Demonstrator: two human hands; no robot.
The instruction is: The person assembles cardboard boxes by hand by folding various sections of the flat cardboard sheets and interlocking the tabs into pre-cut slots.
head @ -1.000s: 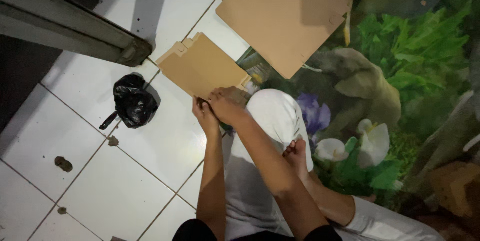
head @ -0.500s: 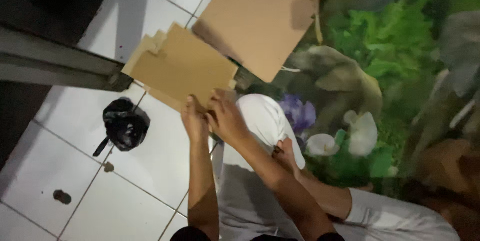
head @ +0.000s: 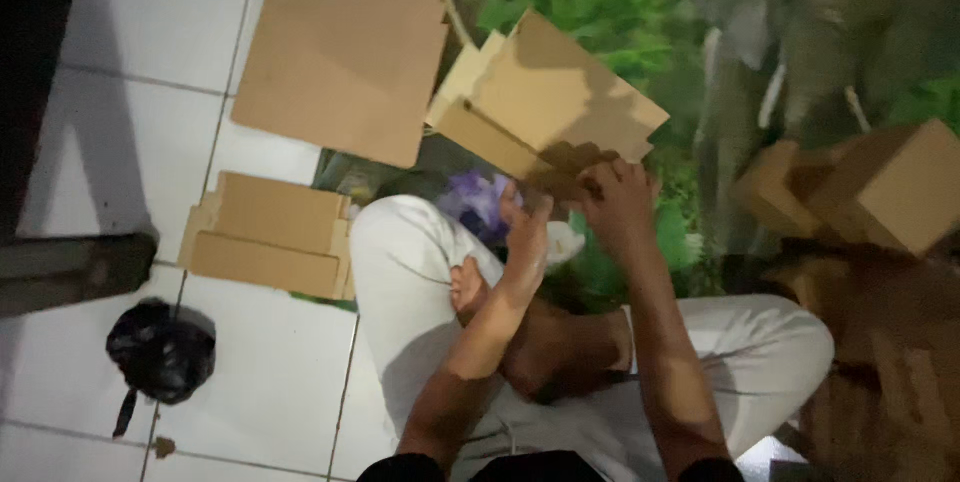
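My right hand [head: 615, 204] grips the lower edge of a flat, folded brown cardboard blank [head: 545, 107], holding it up over the patterned mat. Just left of it, my left hand [head: 525, 237] has its fingers spread and upright below the blank's edge, holding nothing. I sit cross-legged in light trousers [head: 400, 272], with a bare foot [head: 468, 287] under my left wrist.
A pile of flat cardboard blanks [head: 270, 237] lies on the white tiled floor [head: 270, 382] by my knee, with a large cardboard sheet [head: 345, 62] behind it. A black plastic bag [head: 160, 352] sits at the left. Folded brown boxes [head: 880, 187] stand at the right on the green patterned mat [head: 600, 2].
The cardboard blank has come up off the floor pile and moved right over the mat. My left hand has let go of it, and the view has swung right.
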